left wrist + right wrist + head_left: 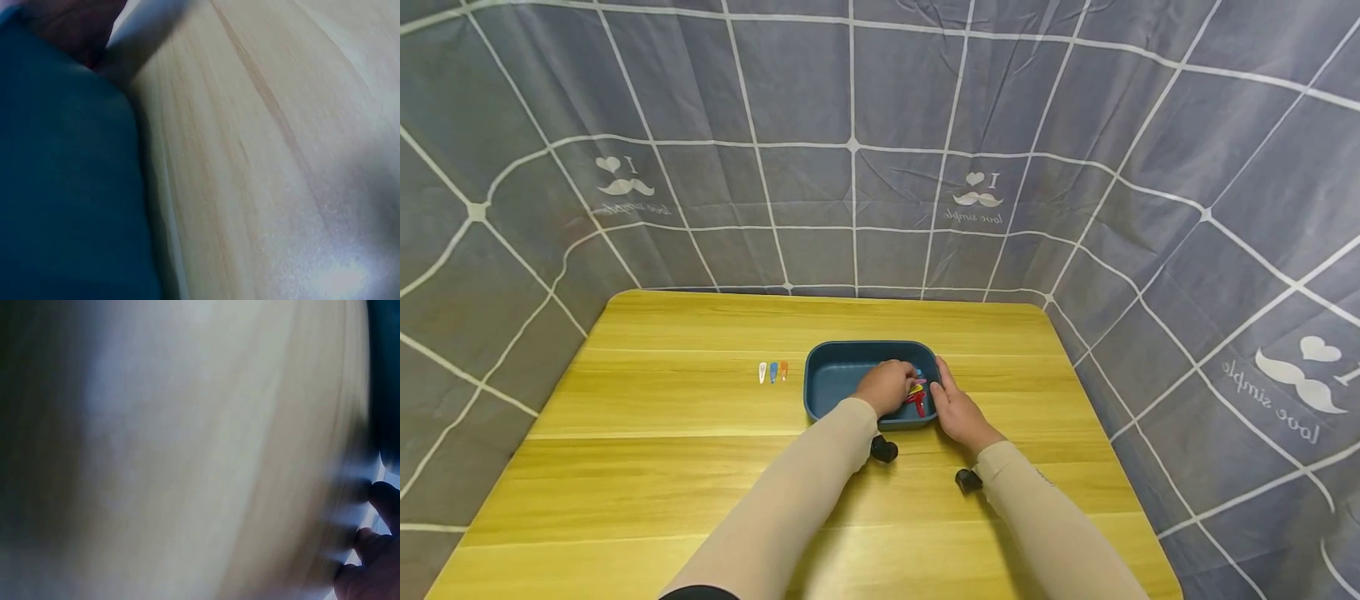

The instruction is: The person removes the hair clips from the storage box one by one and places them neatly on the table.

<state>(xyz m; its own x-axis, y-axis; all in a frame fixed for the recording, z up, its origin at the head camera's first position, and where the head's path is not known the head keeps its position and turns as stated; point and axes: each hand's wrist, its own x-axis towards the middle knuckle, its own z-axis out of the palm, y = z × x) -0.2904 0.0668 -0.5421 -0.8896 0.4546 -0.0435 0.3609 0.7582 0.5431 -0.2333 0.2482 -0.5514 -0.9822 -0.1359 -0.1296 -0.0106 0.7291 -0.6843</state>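
Observation:
A dark blue tray (842, 343) stands on the table. Inside its right end lies a small heap of colourful hair clips (917, 398), red, yellow, pink and blue. My left hand (883, 386) reaches over the front rim into the tray, its fingertips down by the heap. Whether it pinches a clip is hidden by the hand itself. At the right end, my right hand (961, 414) grips the tray wall, thumb at the rim and fingers along the outside; several of those fingers (369, 547) show in the right wrist view.
Left of the tray a white hair clip (762, 372), a blue one (773, 372) and an orange one (784, 370) lie in a row on the wooden table (647, 467). A grey checked curtain (805, 192) hangs behind and at both sides.

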